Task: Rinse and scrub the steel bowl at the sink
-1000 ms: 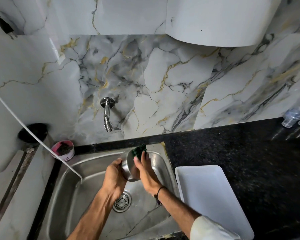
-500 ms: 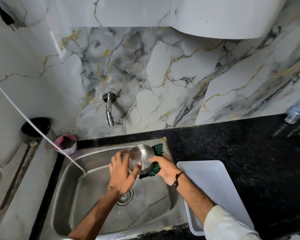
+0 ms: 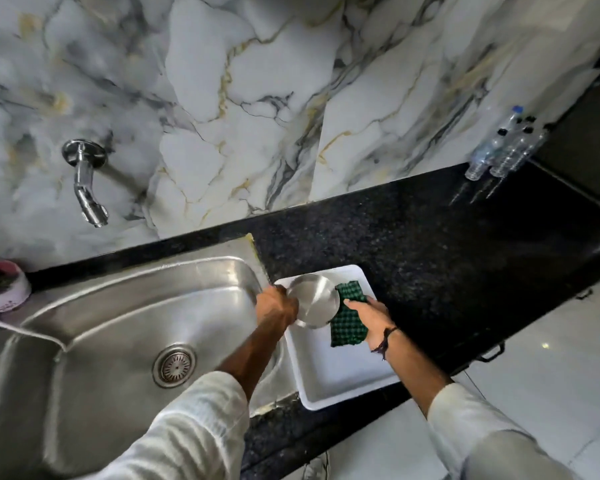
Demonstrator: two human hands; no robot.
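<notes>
The left hand [image 3: 277, 306] grips the rim of a small round steel bowl [image 3: 313, 301] above the white plastic tray [image 3: 329, 372], right of the sink [image 3: 118, 306]; the right hand [image 3: 369, 315] clasps a green checked scrub pad [image 3: 349, 317]. The bowl is likely light, rigid and slippery when wet; best held by its rim.

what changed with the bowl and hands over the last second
Both hands carried the steel bowl rightward, from above the sink to over the white tray. The left hand holds its rim; the right hand keeps the green scrub pad, now off the bowl. The tap stays off.
</notes>
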